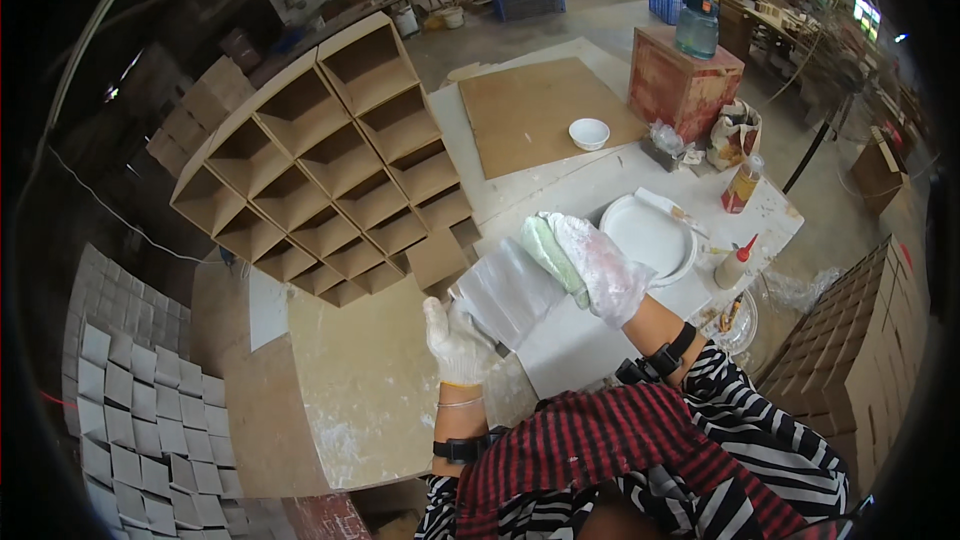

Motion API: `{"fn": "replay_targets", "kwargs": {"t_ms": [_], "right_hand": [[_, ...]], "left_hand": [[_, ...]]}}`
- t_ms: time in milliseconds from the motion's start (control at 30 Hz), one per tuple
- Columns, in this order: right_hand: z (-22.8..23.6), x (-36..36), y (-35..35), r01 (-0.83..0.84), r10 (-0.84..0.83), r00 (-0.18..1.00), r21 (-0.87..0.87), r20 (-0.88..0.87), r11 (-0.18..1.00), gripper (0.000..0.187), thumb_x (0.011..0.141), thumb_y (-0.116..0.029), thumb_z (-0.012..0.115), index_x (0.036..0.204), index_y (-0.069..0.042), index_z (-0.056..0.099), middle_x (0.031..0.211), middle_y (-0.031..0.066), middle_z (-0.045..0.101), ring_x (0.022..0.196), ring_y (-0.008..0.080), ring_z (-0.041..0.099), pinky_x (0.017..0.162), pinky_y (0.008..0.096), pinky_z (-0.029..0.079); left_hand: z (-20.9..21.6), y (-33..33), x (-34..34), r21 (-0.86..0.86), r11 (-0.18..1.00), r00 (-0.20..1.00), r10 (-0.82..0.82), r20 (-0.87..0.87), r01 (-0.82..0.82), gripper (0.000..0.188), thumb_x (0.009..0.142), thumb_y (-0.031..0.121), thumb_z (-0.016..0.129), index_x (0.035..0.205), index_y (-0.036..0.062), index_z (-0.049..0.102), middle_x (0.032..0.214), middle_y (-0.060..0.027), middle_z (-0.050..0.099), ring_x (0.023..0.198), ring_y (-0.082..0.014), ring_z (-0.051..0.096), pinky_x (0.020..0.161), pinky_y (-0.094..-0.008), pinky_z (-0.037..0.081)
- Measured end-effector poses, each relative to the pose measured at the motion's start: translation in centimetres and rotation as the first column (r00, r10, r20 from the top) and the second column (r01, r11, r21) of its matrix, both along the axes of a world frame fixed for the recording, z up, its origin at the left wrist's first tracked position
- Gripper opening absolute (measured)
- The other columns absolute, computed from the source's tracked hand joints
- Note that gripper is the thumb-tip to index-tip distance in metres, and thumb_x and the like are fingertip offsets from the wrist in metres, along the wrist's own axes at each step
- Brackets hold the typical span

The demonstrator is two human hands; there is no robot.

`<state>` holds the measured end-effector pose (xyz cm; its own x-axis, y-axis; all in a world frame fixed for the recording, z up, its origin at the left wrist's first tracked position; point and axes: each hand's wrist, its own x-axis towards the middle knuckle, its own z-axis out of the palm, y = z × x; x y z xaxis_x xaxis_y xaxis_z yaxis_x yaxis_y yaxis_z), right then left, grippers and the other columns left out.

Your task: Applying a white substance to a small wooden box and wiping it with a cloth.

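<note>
In my left hand (457,342), which wears a white knit glove, is a small box with a whitish, streaky face (513,287); it is blurred and tilted. My right hand (607,275) wears a pale, white-smeared covering. Its fingers are closed on a folded light green cloth (550,255) at the box's upper right edge. Beyond my left hand stands a large brown grid of open square compartments (345,160). A brown square piece (437,258) sits at the grid's lower right corner. Just past my right hand is a round white tray (648,237) with a brush (672,208) across its rim.
A small white bowl (589,134) rests on a brown board (540,105). To the right are a red-capped glue bottle (736,262), a bottle with a red-yellow label (742,185) and a reddish wooden box (682,85). White-faced boxes (150,400) are stacked at left; brown grids (850,340) stand at right.
</note>
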<state>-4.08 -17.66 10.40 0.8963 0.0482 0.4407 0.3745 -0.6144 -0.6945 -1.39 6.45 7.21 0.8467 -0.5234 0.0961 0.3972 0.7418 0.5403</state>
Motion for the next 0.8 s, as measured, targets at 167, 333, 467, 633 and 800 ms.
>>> {"fn": "replay_targets", "kwargs": {"t_ms": [167,333,467,633,800], "right_hand": [[2.0,-1.1,1.5,-0.012,0.037,0.992,0.201,-0.123,0.980,0.045,0.094,-0.022,0.051,0.134,-0.003,0.048,0.126,0.0162,0.057,0.114,0.0287,0.057,0.099,0.0349,0.043],[4.1,-1.6,3.8,0.057,0.025,0.980,0.393,-0.200,0.918,0.033,0.095,-0.018,0.051,0.122,-0.002,0.059,0.118,0.0171,0.063,0.105,0.0299,0.062,0.093,0.0350,0.049],[3.6,-0.8,3.9,-0.079,0.080,0.997,-0.093,-0.001,0.993,0.024,0.093,-0.012,0.052,0.111,-0.001,0.065,0.111,0.0157,0.066,0.102,0.0299,0.064,0.091,0.0359,0.051],[3.2,-1.3,4.1,-0.329,0.414,0.857,-0.292,0.307,0.898,0.020,0.087,-0.007,0.058,0.104,-0.002,0.068,0.105,0.0118,0.068,0.099,0.0258,0.066,0.091,0.0355,0.052],[5.6,-1.5,6.1,-0.625,0.625,0.772,0.043,-0.119,0.780,0.029,0.084,-0.010,0.060,0.113,-0.005,0.065,0.106,0.0089,0.068,0.097,0.0238,0.066,0.088,0.0355,0.053]], "left_hand": [[-1.4,-0.2,-0.1,0.076,0.986,0.978,0.159,-0.133,-0.150,0.056,0.094,0.040,0.052,0.133,-0.0004,0.047,0.134,-0.0167,0.053,0.125,-0.0318,0.049,0.108,-0.0447,0.038],[-2.8,-0.2,0.6,0.178,0.976,0.958,0.166,-0.233,-0.125,0.045,0.097,0.031,0.047,0.130,0.0010,0.051,0.129,-0.0164,0.056,0.120,-0.0302,0.054,0.103,-0.0440,0.044],[-2.3,-0.7,0.4,0.189,0.977,0.948,0.148,-0.282,-0.096,0.042,0.098,0.029,0.044,0.127,0.0007,0.054,0.123,-0.0155,0.061,0.112,-0.0289,0.060,0.097,-0.0431,0.049],[-0.8,-1.2,0.7,0.069,0.997,0.958,0.003,-0.286,0.017,0.045,0.098,0.032,0.045,0.128,0.0001,0.053,0.124,-0.0169,0.059,0.113,-0.0299,0.058,0.099,-0.0427,0.048],[-6.7,0.3,2.3,-0.335,0.865,0.915,-0.402,-0.015,0.374,0.048,0.097,0.039,0.050,0.126,0.0012,0.055,0.118,-0.0137,0.062,0.106,-0.0264,0.060,0.091,-0.0356,0.051]]}}
